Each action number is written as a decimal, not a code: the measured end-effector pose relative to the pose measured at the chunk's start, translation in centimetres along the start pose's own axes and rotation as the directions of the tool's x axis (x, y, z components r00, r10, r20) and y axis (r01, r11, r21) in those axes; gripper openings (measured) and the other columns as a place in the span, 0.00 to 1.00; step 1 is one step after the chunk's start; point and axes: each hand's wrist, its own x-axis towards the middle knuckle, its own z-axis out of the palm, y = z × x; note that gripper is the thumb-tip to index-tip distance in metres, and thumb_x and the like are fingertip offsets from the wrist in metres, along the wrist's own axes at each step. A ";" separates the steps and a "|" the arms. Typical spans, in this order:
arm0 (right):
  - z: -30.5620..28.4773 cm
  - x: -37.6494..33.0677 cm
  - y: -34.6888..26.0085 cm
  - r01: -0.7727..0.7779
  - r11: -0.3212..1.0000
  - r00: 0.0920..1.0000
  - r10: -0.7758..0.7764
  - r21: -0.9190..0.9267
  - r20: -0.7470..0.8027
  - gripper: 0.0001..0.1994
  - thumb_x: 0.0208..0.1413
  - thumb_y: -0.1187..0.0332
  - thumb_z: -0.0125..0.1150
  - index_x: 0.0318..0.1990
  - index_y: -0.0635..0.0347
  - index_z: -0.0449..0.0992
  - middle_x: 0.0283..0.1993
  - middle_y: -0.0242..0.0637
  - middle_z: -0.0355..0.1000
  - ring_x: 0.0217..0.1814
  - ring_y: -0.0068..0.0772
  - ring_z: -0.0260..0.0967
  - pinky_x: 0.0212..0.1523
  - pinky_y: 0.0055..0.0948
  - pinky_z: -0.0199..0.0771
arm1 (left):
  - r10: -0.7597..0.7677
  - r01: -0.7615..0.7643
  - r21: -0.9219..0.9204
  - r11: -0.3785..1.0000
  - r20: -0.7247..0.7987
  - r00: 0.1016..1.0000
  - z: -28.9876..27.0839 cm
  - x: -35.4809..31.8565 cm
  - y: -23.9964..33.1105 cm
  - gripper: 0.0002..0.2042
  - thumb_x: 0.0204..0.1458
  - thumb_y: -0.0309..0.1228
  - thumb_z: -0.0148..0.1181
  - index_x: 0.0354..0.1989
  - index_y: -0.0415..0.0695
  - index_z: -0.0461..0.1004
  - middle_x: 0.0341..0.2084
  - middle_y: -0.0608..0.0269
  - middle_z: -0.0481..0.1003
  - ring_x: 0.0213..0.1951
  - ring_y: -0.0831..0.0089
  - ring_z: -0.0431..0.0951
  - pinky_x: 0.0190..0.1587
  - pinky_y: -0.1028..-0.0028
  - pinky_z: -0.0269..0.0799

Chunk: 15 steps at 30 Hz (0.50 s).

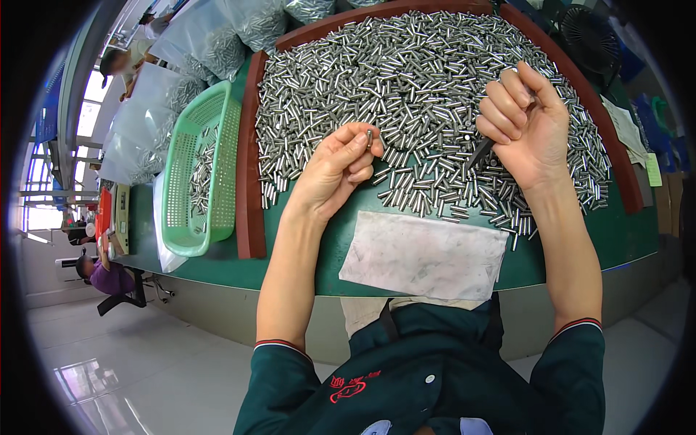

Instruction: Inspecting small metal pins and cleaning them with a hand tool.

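My left hand is closed, pinching a small metal pin upright between thumb and forefinger at the near left of a heap. The broad heap of shiny metal pins spreads over the green table. Above its right part, my right hand is turned palm up with curled fingers. A dark, narrow, flat tool sticks out from under those fingers towards the pins; the rest of it is hidden, so its kind cannot be told. Between my forearms a stained white cloth lies at the table's near edge.
Dark red wooden bars border the heap left, back and right. Left stands a green plastic basket with some pins inside. Clear bags of pins line the back left. A black fan stands back right. Other people are further left.
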 end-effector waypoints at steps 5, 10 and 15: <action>0.9 -0.3 0.9 0.044 0.997 0.999 -0.044 -0.064 -0.006 0.18 0.58 0.61 0.41 0.16 0.52 0.56 0.11 0.24 0.47 0.12 0.16 0.38 0.13 0.19 0.41 | -0.020 0.026 0.241 0.970 -0.027 0.999 1.3 -1.7 0.5 0.07 0.56 0.30 0.49 0.35 0.39 0.67 0.21 0.67 0.67 0.18 0.88 0.55 0.18 0.87 0.48; 3.2 -1.8 2.5 0.053 0.988 0.996 -0.042 -0.144 0.073 0.20 0.61 0.60 0.34 0.16 0.53 0.54 0.12 0.25 0.45 0.13 0.17 0.38 0.16 0.20 0.41 | 0.289 -0.047 0.855 0.517 -0.122 0.950 4.2 -6.0 -1.5 0.03 0.50 0.23 0.53 0.29 0.37 0.67 0.14 0.75 0.61 0.19 0.87 0.57 0.20 0.83 0.51; 4.8 -2.7 6.1 0.046 0.991 0.994 -0.033 -0.129 0.103 0.20 0.59 0.59 0.39 0.14 0.55 0.54 0.10 0.25 0.47 0.13 0.17 0.38 0.15 0.20 0.39 | 0.504 0.063 0.991 0.121 -0.116 0.856 4.1 -8.3 -4.5 0.04 0.43 0.22 0.59 0.25 0.38 0.70 0.08 0.64 0.58 0.12 0.75 0.57 0.16 0.76 0.54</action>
